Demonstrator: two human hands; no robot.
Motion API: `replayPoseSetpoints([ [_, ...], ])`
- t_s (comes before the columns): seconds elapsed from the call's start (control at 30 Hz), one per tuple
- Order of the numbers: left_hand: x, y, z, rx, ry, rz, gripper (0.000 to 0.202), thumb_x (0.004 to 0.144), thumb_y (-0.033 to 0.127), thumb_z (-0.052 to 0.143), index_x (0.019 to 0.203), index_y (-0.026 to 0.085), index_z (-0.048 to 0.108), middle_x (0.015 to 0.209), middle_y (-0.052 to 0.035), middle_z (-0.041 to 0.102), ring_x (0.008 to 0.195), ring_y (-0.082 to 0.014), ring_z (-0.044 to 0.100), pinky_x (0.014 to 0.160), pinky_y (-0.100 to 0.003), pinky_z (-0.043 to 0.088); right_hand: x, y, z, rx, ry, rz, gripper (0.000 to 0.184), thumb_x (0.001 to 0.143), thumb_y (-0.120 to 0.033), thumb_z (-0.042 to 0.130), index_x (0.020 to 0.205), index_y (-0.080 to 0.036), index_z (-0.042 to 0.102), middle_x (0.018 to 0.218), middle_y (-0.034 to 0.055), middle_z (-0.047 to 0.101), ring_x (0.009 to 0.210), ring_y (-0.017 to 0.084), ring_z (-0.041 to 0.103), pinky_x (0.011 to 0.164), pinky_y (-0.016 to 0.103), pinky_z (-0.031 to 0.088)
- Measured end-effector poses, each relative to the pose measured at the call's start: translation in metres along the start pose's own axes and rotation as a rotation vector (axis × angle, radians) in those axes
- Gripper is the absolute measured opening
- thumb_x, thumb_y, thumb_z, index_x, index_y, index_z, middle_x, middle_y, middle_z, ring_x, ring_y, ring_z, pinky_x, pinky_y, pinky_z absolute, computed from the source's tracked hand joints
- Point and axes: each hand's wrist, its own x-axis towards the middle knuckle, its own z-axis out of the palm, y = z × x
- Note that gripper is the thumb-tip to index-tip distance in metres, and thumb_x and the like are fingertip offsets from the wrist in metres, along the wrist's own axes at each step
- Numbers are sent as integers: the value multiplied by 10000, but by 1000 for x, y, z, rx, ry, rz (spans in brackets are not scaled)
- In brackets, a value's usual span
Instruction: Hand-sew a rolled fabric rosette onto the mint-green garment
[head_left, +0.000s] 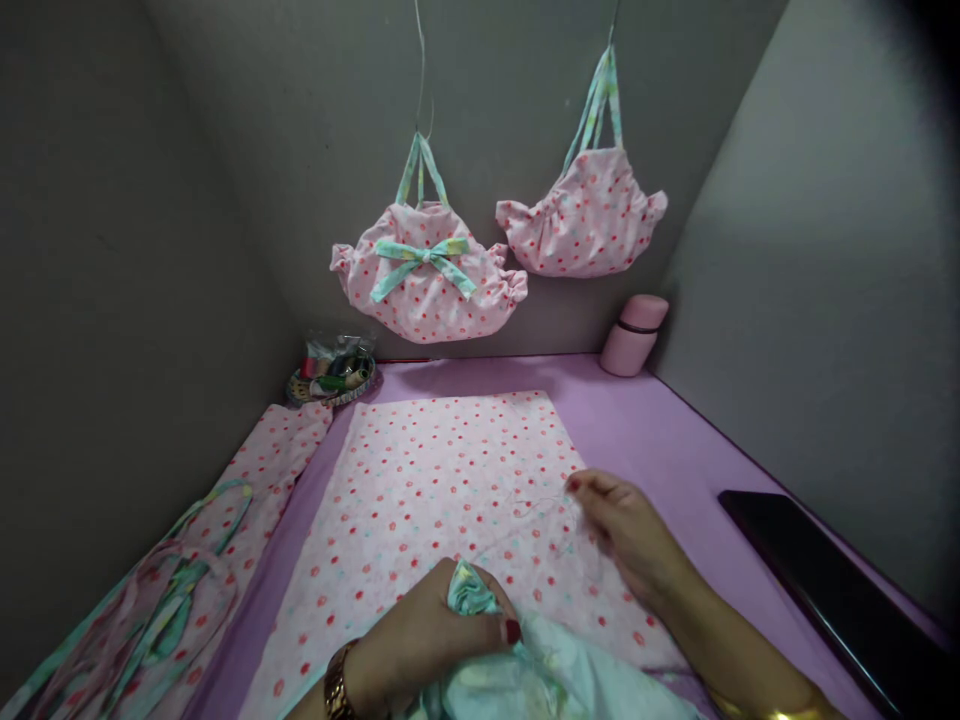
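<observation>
in the left hand [427,632], mint fabric [472,592] sits tightly folded.

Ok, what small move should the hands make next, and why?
I'd probably ease the right hand slightly farther from the left hand to take up slack: the left hand grips bunched teal cloth, and a fine thread appears to run from there toward the right hand's pinch, curling loosely.

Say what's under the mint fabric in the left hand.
Pink dotted cloth shows just beyond the mint fabric, on a purple surface. The fabric and left hand cover whatever lies directly beneath.
</observation>
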Motion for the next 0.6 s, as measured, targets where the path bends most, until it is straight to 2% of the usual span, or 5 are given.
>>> replayPoseSetpoints([
  [0.1,-1,0,0,11,-1,-1,155,652,263,713,692,121,664,578,33,539,518,-70,423,519,-174,333,25,-4,-32,75,340,-148,223,828,-388,547,751,-182,515,500,-110,343,344,36,205,328,167,163],
  [0.2,0,2,0,32,5,-3,130,647,240,705,672,119,664,562,33,538,512,-71,423,522,-179,332,28,-11,-41,87,403,-184,197,856,-387,500,814,-194,502,524,-110,349,348,38,187,331,168,141],
  [0.33,1,5,1,19,9,-5,174,631,274,719,661,112,661,562,30,533,519,-78,418,529,-188,327,-3,-12,-7,0,-17,7,248,688,-286,705,899,-194,612,536,-93,449,374,28,269,357,151,184],
  [0.47,0,7,3,31,32,-7,220,612,302,740,671,106,659,554,36,518,520,-77,397,533,-191,311,-35,-5,28,-68,-563,247,276,604,-344,772,691,-106,665,540,-13,552,429,56,408,435,180,319],
  [0.6,0,8,4,7,23,-5,219,614,308,736,653,111,649,556,39,504,520,-75,392,534,-189,312,-30,-4,25,-93,-627,266,391,631,-473,726,582,-141,525,461,-81,406,394,31,270,381,160,190],
])
